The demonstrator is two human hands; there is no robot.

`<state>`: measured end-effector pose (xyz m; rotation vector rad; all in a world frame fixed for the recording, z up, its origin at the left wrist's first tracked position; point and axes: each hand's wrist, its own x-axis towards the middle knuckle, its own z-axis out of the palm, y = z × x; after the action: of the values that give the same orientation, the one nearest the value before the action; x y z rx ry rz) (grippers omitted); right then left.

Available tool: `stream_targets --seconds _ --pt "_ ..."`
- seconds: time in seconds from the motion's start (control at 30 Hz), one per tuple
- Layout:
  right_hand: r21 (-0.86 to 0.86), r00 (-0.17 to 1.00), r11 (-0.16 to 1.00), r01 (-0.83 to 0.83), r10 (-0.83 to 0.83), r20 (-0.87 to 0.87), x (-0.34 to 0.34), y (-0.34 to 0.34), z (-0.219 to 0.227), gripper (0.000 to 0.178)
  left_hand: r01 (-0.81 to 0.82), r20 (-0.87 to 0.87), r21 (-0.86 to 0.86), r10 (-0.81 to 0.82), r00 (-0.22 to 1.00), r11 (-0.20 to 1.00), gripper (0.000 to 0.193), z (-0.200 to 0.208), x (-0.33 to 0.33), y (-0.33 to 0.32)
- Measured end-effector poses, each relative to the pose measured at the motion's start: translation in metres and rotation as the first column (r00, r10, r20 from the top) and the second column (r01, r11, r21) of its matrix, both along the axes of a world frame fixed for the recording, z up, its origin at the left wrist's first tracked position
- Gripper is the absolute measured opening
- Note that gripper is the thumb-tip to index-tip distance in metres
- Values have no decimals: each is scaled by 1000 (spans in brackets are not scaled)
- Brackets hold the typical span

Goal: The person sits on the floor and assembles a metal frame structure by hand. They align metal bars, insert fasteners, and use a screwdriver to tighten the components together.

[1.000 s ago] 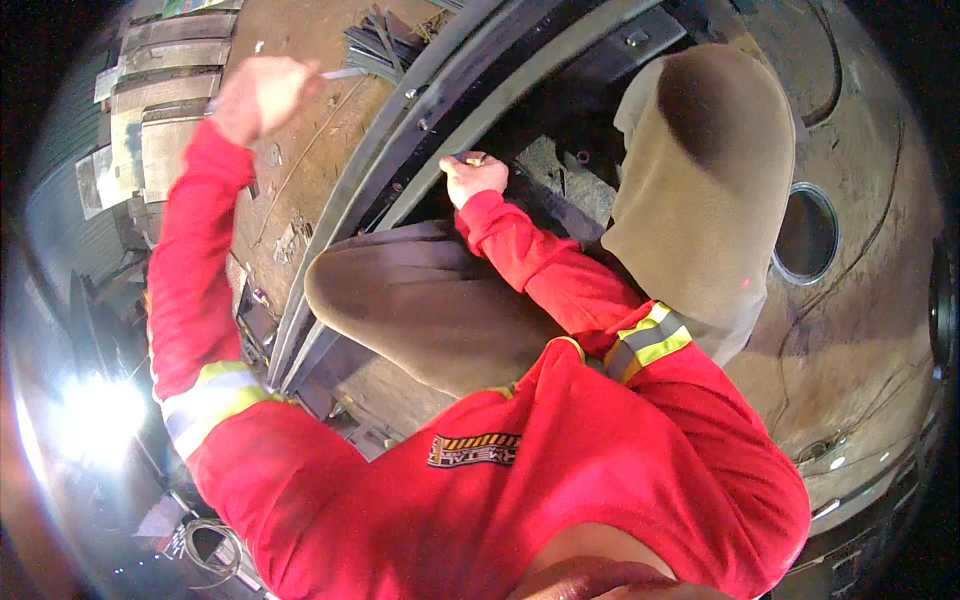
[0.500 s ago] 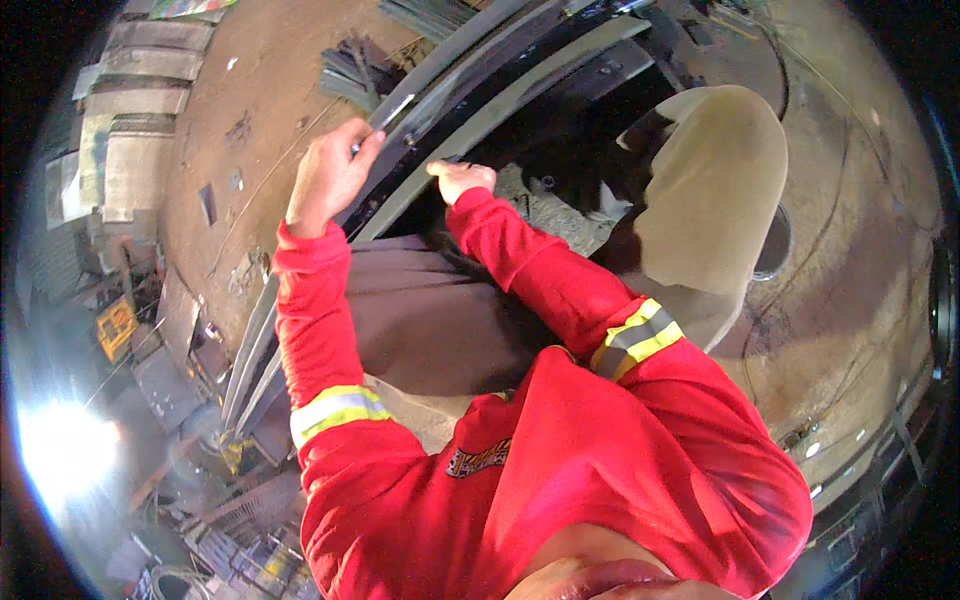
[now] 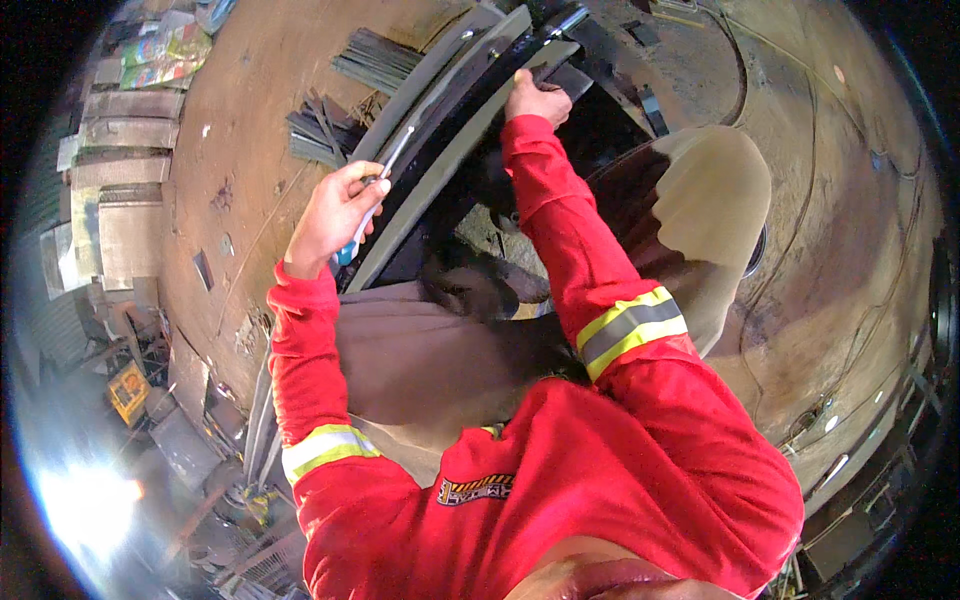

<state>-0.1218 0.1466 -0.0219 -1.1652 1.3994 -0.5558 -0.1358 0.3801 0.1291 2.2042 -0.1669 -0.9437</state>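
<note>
My left hand (image 3: 335,215) is closed around what looks like a screwdriver. Its thin metal shaft (image 3: 400,148) points away over the long dark metal beams, and a bit of blue handle (image 3: 346,253) shows below the fingers. Under it, several long metal beams (image 3: 440,160) run side by side from near left to far right, curved by the lens. My right hand (image 3: 540,100) is at the far end of the nearest beam, with its fingers curled over the edge. Whether the fingertips grip the underside is hidden.
Bundles of thin metal strips (image 3: 375,60) lie on the brown floor beyond the beams. Stacked sheets (image 3: 130,235) stand at the far left, and a bright lamp (image 3: 88,505) shines at lower left. My bent knee (image 3: 715,200) is right of the beams. Cables (image 3: 800,225) cross the floor at right.
My right hand has slid away along the beam toward its far end. My left hand has come slightly nearer, and more of the screwdriver and its blue handle shows. The view has shifted a little.
</note>
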Motion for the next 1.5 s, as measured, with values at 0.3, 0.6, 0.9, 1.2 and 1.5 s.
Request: stream_targets --seconds 0.3,0.6,0.9,1.2,1.5 --pt "9 998 1000 29 -29 -52 9 -3 -5 33 117 98 -55 -111 989 992 27 -4 8 -28" --pt "-83 992 990 112 -116 -48 21 -6 -17 29 305 390 -78 -253 885 949 29 -13 24 -31" --pt "60 898 979 195 -203 390 -3 16 -18 23 635 532 479 -776 340 606 27 -17 105 -123" --pt "260 805 964 58 -199 560 -12 21 -8 25 733 432 464 -850 302 497 25 -33 134 -151" --pt "272 795 961 54 -206 571 -12 19 -9 24 772 373 465 -886 274 434 24 -27 140 -170"
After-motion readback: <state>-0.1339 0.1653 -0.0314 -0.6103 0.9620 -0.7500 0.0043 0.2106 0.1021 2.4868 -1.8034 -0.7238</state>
